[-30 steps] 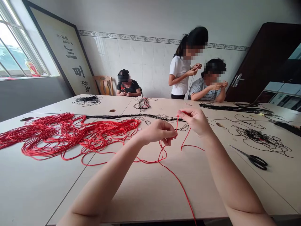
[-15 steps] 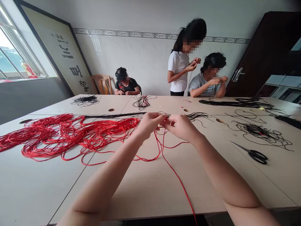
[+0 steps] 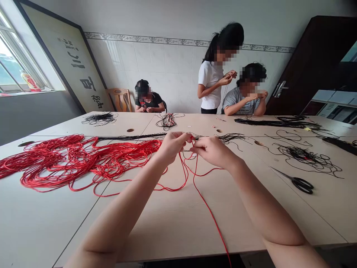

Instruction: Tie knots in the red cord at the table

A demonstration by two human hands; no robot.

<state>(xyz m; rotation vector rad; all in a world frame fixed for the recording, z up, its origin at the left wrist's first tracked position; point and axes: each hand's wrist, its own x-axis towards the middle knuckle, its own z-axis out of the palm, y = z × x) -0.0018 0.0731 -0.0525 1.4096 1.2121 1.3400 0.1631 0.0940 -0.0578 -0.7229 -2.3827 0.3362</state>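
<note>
Red cord point(image 3: 208, 204) runs between my two hands above the table, and its strands hang below them. One strand trails over the table's near edge. My left hand point(image 3: 173, 146) pinches the cord between thumb and fingers, with a small loop showing at its fingertips. Close beside it on the right, my right hand point(image 3: 209, 149) is closed on the same cord, its thumb and forefinger pressed together. A large tangled heap of red cord point(image 3: 92, 160) lies to the left of my hands. Fingers hide part of the loop.
Black-handled scissors point(image 3: 299, 183) lie on the right of the table point(image 3: 167, 230). Bundles of black cord point(image 3: 302, 153) lie at the right, with others point(image 3: 100, 118) along the far side. Round holes pierce the tabletop. Three people point(image 3: 213, 80) work with their hands across the table.
My hands have drawn slightly apart, and a small red loop and a length of cord now show between the fingertips. The view has shifted a little.
</note>
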